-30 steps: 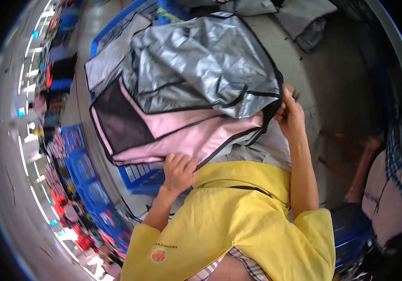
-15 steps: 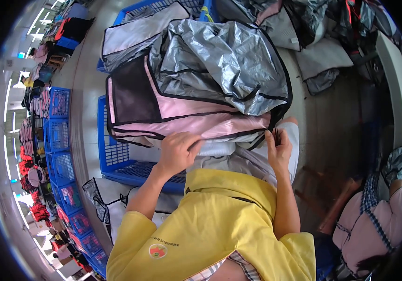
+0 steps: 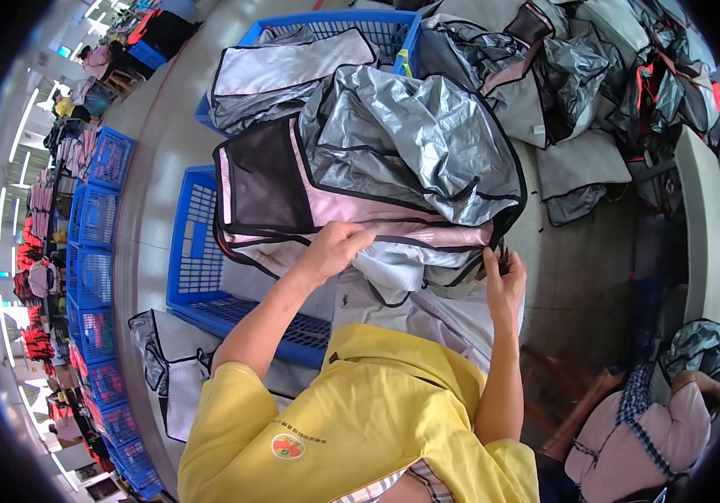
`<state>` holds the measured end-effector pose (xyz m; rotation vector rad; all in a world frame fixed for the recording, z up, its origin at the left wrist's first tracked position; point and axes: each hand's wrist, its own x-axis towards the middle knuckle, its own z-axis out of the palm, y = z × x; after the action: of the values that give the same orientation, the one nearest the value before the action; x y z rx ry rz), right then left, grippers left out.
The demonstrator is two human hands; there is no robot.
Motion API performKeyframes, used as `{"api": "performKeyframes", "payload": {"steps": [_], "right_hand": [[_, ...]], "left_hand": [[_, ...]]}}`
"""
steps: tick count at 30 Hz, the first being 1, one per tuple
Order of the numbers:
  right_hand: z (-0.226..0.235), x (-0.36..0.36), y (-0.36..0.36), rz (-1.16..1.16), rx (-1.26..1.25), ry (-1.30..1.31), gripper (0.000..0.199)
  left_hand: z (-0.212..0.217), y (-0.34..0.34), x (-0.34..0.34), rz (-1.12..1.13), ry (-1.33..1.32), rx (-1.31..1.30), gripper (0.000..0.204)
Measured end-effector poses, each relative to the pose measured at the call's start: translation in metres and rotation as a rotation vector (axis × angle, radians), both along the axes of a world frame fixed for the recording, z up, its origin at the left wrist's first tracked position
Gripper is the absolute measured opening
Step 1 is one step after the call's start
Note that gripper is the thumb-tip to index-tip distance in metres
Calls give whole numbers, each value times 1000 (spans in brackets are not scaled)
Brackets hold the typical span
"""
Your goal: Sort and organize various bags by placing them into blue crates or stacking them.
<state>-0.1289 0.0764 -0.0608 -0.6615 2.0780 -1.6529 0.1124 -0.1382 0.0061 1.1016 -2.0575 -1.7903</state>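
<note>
A half-sewn pink bag [image 3: 360, 208] with black edging, a dark mesh panel [image 3: 269, 186] and crinkled silver lining [image 3: 427, 126] lies over my lap. My left hand [image 3: 336, 250] pinches its near pink edge between thumb and fingers. At the bag's right corner, my right hand [image 3: 504, 281] is closed around small dark thread snips [image 3: 503, 251], largely hidden by the fingers. The thumb of that hand is against the black edging. White fabric [image 3: 389, 267] hangs from the bag below my left hand.
A blue crate [image 3: 194, 243] stands at my left; another blue crate [image 3: 368, 25], holding pink and silver pieces, is beyond the bag. More silver and grey bags [image 3: 574, 84] are heaped at the far right. A co-worker [image 3: 641, 427] sits at lower right.
The view has shifted, so the crates and bag sit lower in it. My left hand has moved up onto the pink edge, and more white fabric shows beneath. My right hand stays at the corner.
</note>
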Motion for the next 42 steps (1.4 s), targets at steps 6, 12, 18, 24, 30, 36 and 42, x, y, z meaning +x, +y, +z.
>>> {"api": "performKeyframes", "payload": {"steps": [6,12,18,24,30,36,42], "right_hand": [[-7,-7,-1,-6,42,-41,34],[-35,-18,4,1,72,28,32],[-4,15,17,-37,75,346,28],[41,56,-40,342,115,465,22],[57,61,-61,431,129,432,22],[48,53,-56,415,158,475,25],[43,50,-56,393,218,507,27]], "left_hand": [[6,1,-5,-2,-22,-16,42],[-1,24,6,-81,-145,-541,35],[-22,48,28,-168,2,-1382,23],[-25,57,40,-170,-77,-1297,11],[-29,65,45,-196,-113,-1245,8],[-31,65,44,-234,-98,-1211,8],[-26,60,45,-245,-118,-1200,9]]}}
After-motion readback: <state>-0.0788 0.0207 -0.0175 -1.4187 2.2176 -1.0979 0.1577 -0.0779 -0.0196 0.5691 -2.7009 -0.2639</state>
